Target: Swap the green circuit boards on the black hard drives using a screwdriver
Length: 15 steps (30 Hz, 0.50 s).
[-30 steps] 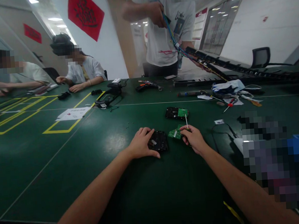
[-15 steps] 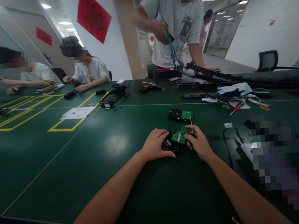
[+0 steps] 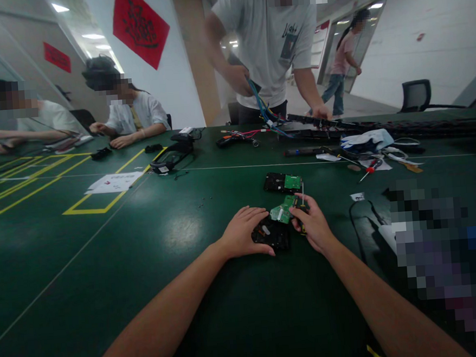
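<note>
My left hand grips the left side of a black hard drive lying on the green table, fingers along its far edge and thumb at its near edge. Between the thumb and fingers of my right hand is a green circuit board, tilted up over the drive's far side. The same hand also holds a screwdriver with a black and yellow handle, its shaft pointing away from me. Just beyond lies a second black hard drive with a green board on its right part.
Several tiny screws lie left of the drives. Farther off are a black headset, a paper sheet, a red screwdriver and a cable bundle. A standing co-worker holds cables; two people sit at left.
My right hand has drawn the circuit board slightly away from the drive, baring more of it. The co-worker's hand with the cables has lowered. Someone in the background has walked into fuller view.
</note>
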Available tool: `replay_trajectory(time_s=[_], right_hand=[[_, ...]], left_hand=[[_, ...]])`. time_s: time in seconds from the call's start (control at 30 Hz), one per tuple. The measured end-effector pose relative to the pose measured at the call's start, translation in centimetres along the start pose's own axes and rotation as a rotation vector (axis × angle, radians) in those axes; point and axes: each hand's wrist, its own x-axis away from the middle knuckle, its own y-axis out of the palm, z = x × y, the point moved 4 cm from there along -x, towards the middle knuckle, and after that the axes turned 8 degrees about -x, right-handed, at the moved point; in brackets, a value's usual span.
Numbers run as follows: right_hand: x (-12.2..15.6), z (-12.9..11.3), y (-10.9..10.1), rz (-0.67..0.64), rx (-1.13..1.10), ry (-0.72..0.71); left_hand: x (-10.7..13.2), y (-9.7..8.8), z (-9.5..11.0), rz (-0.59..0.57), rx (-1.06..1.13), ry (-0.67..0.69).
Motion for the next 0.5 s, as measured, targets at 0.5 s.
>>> replay_trajectory(time_s=[0.5], right_hand=[[0.37, -0.20, 0.19, -0.063, 0.033, 0.056]], left_hand=[[-0.40, 0.71, -0.10, 0.107, 0.023, -0.018]])
